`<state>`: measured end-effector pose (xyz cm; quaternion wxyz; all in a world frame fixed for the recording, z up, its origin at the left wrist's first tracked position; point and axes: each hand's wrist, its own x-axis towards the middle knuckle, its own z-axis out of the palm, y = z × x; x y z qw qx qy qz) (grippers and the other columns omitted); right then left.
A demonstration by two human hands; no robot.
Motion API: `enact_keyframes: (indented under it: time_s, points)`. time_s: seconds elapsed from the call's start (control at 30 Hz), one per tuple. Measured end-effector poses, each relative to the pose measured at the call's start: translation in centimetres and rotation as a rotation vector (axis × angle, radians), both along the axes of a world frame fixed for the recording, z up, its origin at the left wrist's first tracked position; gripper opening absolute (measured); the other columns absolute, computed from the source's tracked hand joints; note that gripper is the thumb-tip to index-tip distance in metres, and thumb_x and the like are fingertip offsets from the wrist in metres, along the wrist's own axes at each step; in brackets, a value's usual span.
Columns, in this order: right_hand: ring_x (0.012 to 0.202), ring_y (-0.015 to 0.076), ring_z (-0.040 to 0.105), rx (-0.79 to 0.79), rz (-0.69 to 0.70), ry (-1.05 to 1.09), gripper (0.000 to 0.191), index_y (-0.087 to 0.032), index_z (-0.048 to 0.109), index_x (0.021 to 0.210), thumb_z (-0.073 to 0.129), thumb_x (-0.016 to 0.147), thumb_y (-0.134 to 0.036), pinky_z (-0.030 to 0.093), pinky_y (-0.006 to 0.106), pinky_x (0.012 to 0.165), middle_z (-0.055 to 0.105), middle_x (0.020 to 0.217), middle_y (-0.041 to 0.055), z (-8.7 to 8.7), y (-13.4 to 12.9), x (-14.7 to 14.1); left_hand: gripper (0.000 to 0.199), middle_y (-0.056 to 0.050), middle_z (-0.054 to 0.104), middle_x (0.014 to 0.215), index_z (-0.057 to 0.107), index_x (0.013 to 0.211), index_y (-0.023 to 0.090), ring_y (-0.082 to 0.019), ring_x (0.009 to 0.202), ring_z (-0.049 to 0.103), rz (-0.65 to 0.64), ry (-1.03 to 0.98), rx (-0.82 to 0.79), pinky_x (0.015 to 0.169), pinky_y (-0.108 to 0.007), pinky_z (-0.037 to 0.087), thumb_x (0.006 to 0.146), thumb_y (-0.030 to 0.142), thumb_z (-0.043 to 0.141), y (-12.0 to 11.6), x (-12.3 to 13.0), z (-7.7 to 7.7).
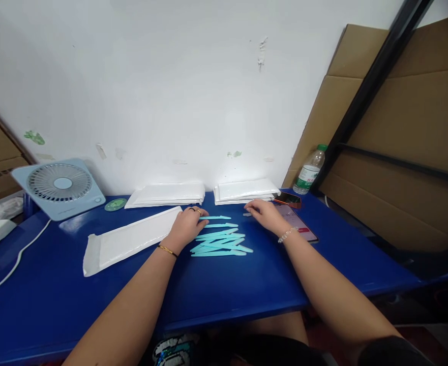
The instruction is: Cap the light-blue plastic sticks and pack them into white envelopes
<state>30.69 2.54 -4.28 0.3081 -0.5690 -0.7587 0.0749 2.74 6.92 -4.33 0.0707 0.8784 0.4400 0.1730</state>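
Several light-teal eyebrow razors (pixel 218 246) lie in a crisscrossed pile on the blue table, with two more laid roughly level beyond it. My left hand (pixel 187 223), wearing a dark ring and a bracelet, is closed around the handle end of the farthest razor (pixel 219 217); its thumb rests close to the razor behind the pile (pixel 221 225). To the right of the razor tips, my right hand (pixel 265 213) has its fingers bent together. A small greyish clear piece (pixel 247 214) shows just under those fingertips; whether they grip it is unclear.
A white padded mailer (pixel 132 241) lies left of my left hand. Stacks of mailers (pixel 166 194) (pixel 244 190) sit along the wall. A tablet (pixel 298 223), phone (pixel 289 199) and bottle (pixel 310 170) stand or lie right. At left are a fan (pixel 61 185) and its white cable (pixel 21 251).
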Motion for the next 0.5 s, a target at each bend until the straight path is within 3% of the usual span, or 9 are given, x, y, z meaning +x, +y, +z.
enact_keyframes:
  time_s: [0.07,0.13,0.27,0.5]
  points:
    - [0.083,0.018,0.059,0.008,-0.076,-0.062,0.015,-0.016,0.065,0.092,0.055,0.083,-0.021,0.045,0.03,0.077,0.064,0.093,0.0082,-0.2,0.4,0.7,0.03,-0.007,0.062,0.112,0.061,0.109,0.022,-0.024,0.105,0.053,0.089,0.021,0.024,0.088,-0.035,0.04,0.084,0.034,0.049,0.4,0.1,-0.3]
    - [0.079,0.0172,0.058,-0.036,-0.067,-0.137,0.013,-0.016,0.065,0.091,0.058,0.081,-0.021,0.045,0.029,0.074,0.061,0.092,0.0082,-0.6,0.7,0.9,0.025,-0.007,0.063,0.108,0.062,0.102,0.022,-0.025,0.104,0.053,0.139,0.048,0.005,0.087,-0.037,0.04,0.084,0.033,0.05,0.8,0.2,-0.7]
    - [0.077,0.0166,0.056,-0.058,-0.05,-0.279,0.01,-0.015,0.062,0.083,0.052,0.085,-0.019,0.043,0.027,0.072,0.058,0.087,0.0077,-1.3,1.0,0.3,0.014,-0.006,0.064,0.092,0.062,0.083,0.021,-0.023,0.095,0.055,0.147,0.057,-0.033,0.082,-0.034,0.041,0.082,0.029,0.051,1.0,0.4,-0.9]
    - [0.084,0.0174,0.055,-0.035,-0.037,-0.307,0.011,-0.016,0.057,0.088,0.046,0.089,-0.019,0.041,0.026,0.074,0.06,0.09,0.0081,-1.9,1.2,-0.1,0.014,-0.003,0.065,0.085,0.06,0.079,0.022,-0.02,0.086,0.058,0.114,0.011,-0.036,0.075,-0.031,0.04,0.082,0.029,0.049,0.8,0.1,-0.5]
